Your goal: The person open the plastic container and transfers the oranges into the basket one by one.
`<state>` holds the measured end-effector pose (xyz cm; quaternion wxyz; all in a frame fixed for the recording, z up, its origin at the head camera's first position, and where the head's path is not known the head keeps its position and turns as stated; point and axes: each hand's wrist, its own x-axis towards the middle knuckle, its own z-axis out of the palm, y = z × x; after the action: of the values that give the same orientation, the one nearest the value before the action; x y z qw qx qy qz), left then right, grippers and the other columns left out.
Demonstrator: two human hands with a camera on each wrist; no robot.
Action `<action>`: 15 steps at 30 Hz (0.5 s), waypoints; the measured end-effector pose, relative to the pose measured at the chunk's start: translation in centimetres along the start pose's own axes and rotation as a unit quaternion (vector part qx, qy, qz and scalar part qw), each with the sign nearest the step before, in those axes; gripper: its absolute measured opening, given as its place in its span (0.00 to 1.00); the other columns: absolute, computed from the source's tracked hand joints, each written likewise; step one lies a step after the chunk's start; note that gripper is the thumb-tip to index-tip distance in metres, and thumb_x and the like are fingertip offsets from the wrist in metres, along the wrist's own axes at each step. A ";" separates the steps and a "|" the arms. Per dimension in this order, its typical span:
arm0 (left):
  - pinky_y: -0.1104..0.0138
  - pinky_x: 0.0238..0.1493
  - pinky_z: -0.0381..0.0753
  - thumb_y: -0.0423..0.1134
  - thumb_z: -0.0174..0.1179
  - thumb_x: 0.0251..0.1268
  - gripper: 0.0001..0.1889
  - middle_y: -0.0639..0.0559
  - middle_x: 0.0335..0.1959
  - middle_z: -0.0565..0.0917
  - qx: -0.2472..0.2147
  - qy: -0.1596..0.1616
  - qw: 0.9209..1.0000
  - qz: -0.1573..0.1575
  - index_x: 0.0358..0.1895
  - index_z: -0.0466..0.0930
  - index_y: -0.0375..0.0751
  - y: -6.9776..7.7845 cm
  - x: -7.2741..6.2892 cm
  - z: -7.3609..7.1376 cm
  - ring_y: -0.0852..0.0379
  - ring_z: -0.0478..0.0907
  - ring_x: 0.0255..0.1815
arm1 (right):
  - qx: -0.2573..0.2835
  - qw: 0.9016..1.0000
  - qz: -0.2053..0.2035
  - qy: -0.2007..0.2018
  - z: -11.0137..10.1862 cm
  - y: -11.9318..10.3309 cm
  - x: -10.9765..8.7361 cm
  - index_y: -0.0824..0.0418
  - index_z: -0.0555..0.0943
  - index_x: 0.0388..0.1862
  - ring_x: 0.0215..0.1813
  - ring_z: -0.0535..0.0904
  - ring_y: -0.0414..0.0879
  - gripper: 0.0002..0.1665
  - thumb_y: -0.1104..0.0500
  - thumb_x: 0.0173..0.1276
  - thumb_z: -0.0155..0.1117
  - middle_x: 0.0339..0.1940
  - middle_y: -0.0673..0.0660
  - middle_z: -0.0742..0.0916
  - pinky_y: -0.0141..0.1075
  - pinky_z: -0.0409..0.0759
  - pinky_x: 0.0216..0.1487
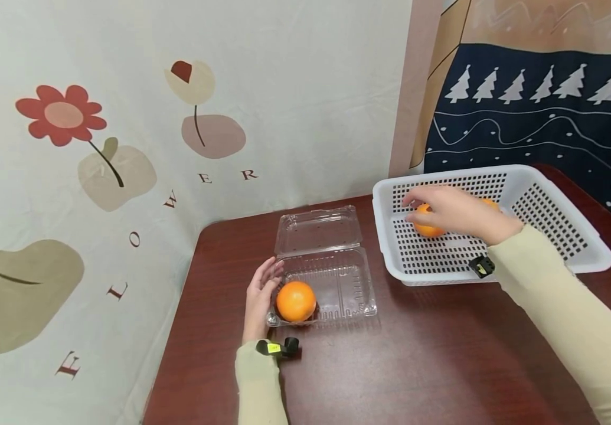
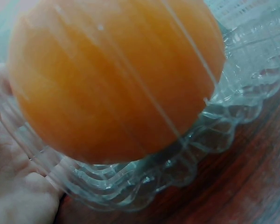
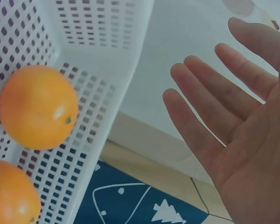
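A clear plastic clamshell box (image 1: 337, 277) lies with its lid folded back, and one orange (image 1: 296, 301) sits in its near left corner. My left hand (image 1: 260, 292) rests at the box's left side, fingers loosely bent and holding nothing. The left wrist view shows that orange (image 2: 116, 84) through the ribbed plastic wall, with the palm (image 2: 18, 186) beside it. Over the white basket (image 1: 390, 248) hovers my right hand (image 1: 451, 209), fingers spread and nothing in them. Below it lies an orange (image 1: 426, 227); another orange (image 1: 490, 203) is partly hidden behind the hand.
The basket has perforated walls and stands at the right of the dark red-brown table (image 1: 390, 354). A pale printed curtain (image 1: 305, 106) rises right behind the table, and a dark blue tree-patterned cloth (image 1: 539, 124) hangs behind the basket.
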<state>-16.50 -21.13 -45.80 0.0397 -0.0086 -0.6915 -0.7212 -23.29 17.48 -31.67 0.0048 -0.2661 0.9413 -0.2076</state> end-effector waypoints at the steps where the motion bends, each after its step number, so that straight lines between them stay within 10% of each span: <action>1: 0.69 0.57 0.66 0.29 0.44 0.65 0.23 0.44 0.59 0.69 0.001 0.001 1.000 0.000 0.63 0.62 0.42 0.0 0.0 0.0 0.49 0.64 0.61 | -0.001 1.000 -0.004 0.002 0.0 -0.1 0.0 0.55 0.76 0.46 0.47 0.75 0.47 0.18 0.50 0.59 0.61 0.42 0.52 0.81 0.46 0.72 0.50; 15: 0.67 0.58 0.66 0.28 0.44 0.65 0.22 0.43 0.59 0.70 -0.003 0.001 1.000 0.005 0.63 0.61 0.41 -0.1 0.1 0.0 0.48 0.64 0.61 | 0.008 0.999 -0.037 0.036 1.3 -2.0 -0.8 0.55 0.76 0.49 0.43 0.77 0.44 0.20 0.50 0.58 0.62 0.45 0.52 0.81 0.41 0.75 0.45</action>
<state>-16.63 -21.11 -45.93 0.0437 -0.0119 -0.6894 -0.7230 -21.44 15.83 -32.15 -0.0342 -0.2929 0.9287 -0.2248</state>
